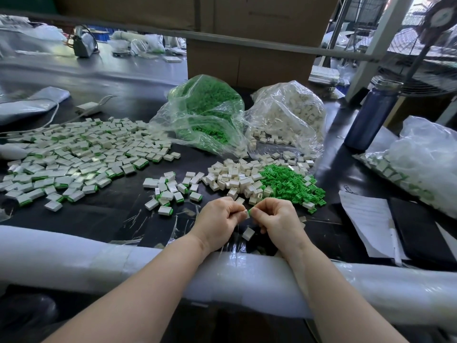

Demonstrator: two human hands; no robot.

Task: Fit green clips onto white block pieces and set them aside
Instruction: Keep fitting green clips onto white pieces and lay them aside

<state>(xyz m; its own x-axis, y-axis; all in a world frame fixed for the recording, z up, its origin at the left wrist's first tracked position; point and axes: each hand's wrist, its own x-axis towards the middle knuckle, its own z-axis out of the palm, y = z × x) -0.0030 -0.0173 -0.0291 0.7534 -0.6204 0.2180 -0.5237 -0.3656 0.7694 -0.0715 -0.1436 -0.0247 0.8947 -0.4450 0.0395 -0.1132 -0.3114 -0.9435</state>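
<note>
Green plastic clip (249, 212) is meeting a small white plastic block (246, 214), both hands pinching, left hand (218, 220) on block, right hand (274, 220) on clip, just before the loose green clip heap (289, 184); pressing home likely comes next.

Pretty even, soft daylight here, mostly coming in from the upper right where the window (420, 28) is blown out a bit. The black table (111, 214) picks up pale reflections, and the clear bags (291, 112) and foam roll (74, 253) have shiny glare spots. Shadows are weak, just small ones under the hands (247, 219). Middle is reasonably sharp, the back bench (74, 63) is soft and smeary. Heavy wide-angle bending at the edges, and the top bar (222, 38) curves.
</note>
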